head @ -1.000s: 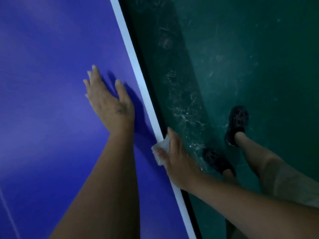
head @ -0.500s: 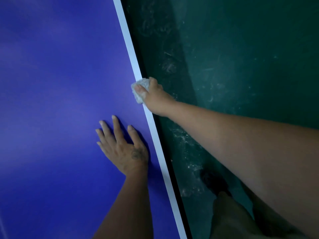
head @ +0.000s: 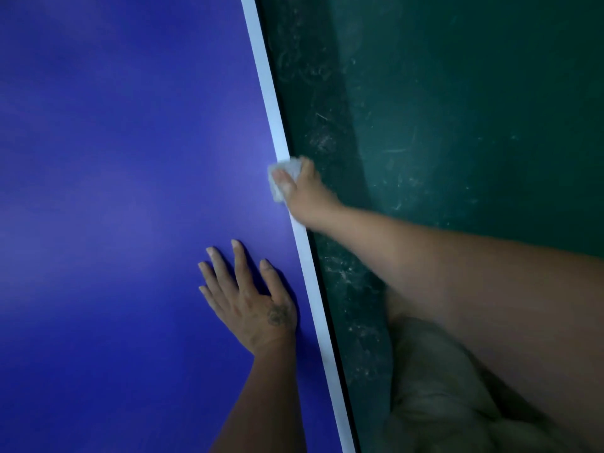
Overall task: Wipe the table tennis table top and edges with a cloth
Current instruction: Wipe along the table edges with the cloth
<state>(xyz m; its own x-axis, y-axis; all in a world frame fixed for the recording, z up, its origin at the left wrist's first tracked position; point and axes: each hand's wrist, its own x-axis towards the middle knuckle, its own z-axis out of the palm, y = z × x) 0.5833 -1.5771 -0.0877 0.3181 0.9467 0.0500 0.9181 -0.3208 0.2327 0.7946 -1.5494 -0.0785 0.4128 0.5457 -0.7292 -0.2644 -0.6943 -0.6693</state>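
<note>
Green floor point(head: 457, 93) (scuffed), beige garment point(head: 434, 387)

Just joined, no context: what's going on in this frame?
A person is wiping the side edge of a blue table tennis table. The right hand grips a small white cloth against the white edge line. The left hand rests flat on the table nearer the person, fingers spread, holding nothing. A scuffed green floor lies beyond the edge.
</note>
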